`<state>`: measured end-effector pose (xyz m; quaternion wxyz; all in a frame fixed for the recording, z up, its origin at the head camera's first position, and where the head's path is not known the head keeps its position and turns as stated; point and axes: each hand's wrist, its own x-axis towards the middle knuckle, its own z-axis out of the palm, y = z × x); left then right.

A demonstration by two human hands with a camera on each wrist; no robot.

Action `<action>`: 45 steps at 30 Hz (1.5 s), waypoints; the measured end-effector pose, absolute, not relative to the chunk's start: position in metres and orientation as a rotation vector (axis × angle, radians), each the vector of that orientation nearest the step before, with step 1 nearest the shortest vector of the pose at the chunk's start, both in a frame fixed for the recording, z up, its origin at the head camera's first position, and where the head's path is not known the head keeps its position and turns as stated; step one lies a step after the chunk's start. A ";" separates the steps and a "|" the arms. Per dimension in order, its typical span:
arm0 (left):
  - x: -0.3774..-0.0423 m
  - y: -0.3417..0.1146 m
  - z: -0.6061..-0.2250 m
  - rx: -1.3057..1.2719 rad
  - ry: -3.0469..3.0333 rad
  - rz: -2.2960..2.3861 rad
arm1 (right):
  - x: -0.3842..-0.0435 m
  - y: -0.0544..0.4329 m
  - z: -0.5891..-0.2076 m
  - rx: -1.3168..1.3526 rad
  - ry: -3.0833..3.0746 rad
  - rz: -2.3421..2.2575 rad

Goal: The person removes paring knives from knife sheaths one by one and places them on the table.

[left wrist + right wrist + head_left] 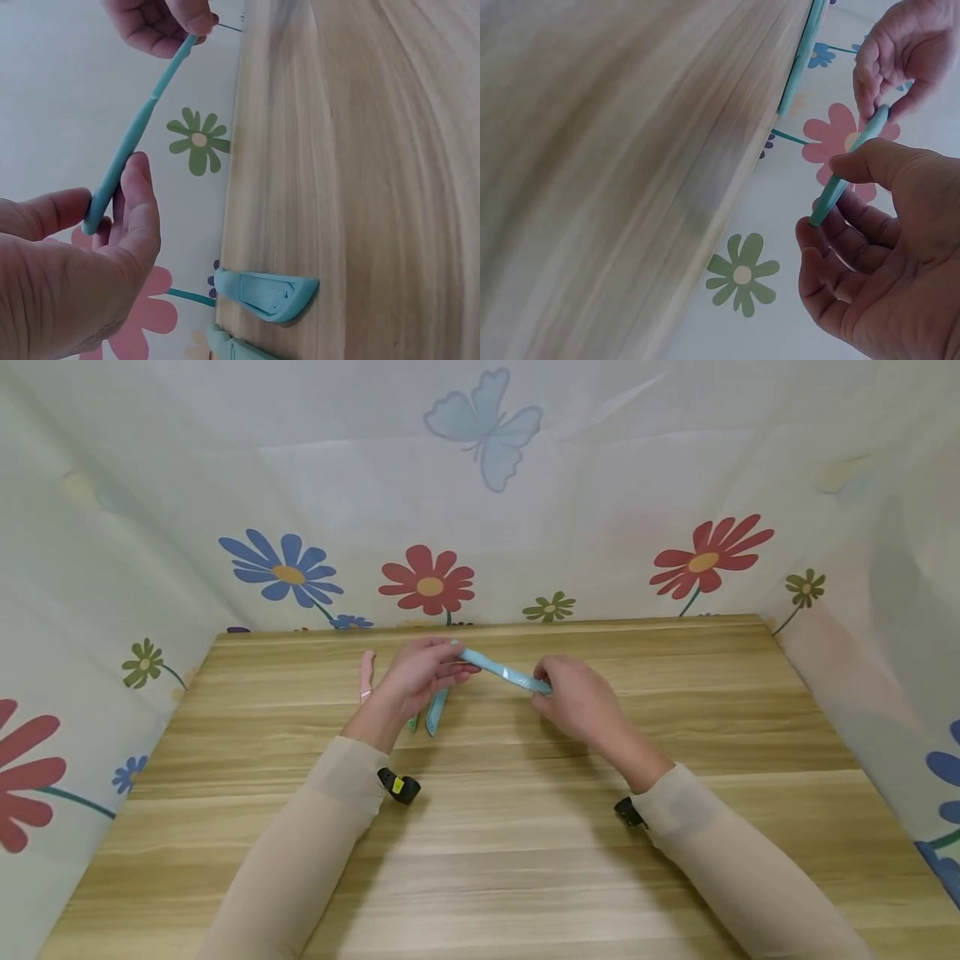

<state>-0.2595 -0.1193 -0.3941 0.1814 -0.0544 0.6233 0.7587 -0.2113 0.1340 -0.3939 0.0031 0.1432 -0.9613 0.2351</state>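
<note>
Above the table, a light blue knife in its sheath (491, 667) is held level between both hands. My left hand (420, 677) pinches the handle end (120, 169) between thumb and fingers. At the other end, my right hand (581, 697) pinches the sheathed part (831, 199), thumb on one side and fingertips on the other. A second blue sheathed knife (437, 712) lies on the table below my left hand. Beside it are a green one (412, 723), mostly hidden by that hand, and a pink one (367, 672), partly covered by the wrist.
The wood-grain table (510, 860) ends at a back edge just behind the hands. White sheeting (615, 485) with printed flowers and a butterfly hangs behind it and along both sides. Small black cameras (400, 786) are strapped at both wrists.
</note>
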 end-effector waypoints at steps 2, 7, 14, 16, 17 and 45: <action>-0.256 -0.120 -0.394 -0.146 1.748 2.147 | -0.211 0.136 -0.394 0.471 -2.994 0.741; -0.247 -0.121 -0.394 -0.128 1.721 2.167 | -0.212 0.141 -0.394 0.536 -2.945 0.727; -0.233 -0.120 -0.394 -0.122 1.644 2.234 | -0.213 0.152 -0.396 0.677 -2.848 0.707; -0.230 -0.120 -0.395 -0.119 1.635 2.238 | -0.213 0.155 -0.397 0.708 -2.825 0.703; -0.229 -0.120 -0.396 -0.118 1.636 2.237 | -0.212 0.156 -0.398 0.720 -2.816 0.700; -0.207 -0.116 -0.411 -0.201 1.451 2.342 | -0.205 0.171 -0.394 0.894 -2.640 0.626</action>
